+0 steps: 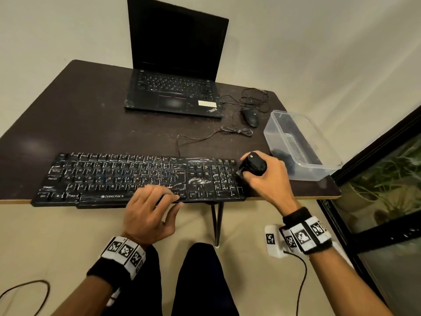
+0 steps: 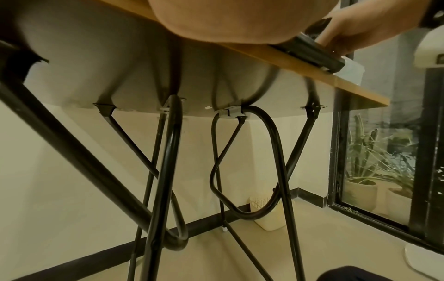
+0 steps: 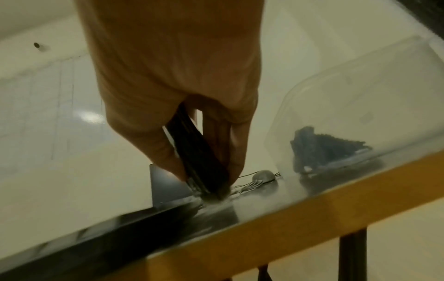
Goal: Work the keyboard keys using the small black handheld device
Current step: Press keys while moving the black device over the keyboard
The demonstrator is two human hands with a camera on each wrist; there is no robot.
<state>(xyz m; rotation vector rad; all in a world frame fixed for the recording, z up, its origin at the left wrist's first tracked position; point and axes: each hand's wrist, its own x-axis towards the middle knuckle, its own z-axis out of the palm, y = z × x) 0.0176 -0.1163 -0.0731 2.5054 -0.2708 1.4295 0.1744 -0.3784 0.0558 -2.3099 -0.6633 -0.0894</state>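
A worn black keyboard lies along the table's front edge. My right hand grips a small black handheld device, its lower end down at the keyboard's right edge by the number pad. In the right wrist view the device points down between thumb and fingers, its tip blurred against the keyboard. My left hand rests flat on the keyboard's front edge near the right Ctrl key, fingers straight. The left wrist view shows only my palm and the keyboard's end from below.
An open black laptop stands at the back of the dark table. A wired mouse and loose cables lie right of it. A clear plastic bin with dark items sits at the right edge. A window frame stands right.
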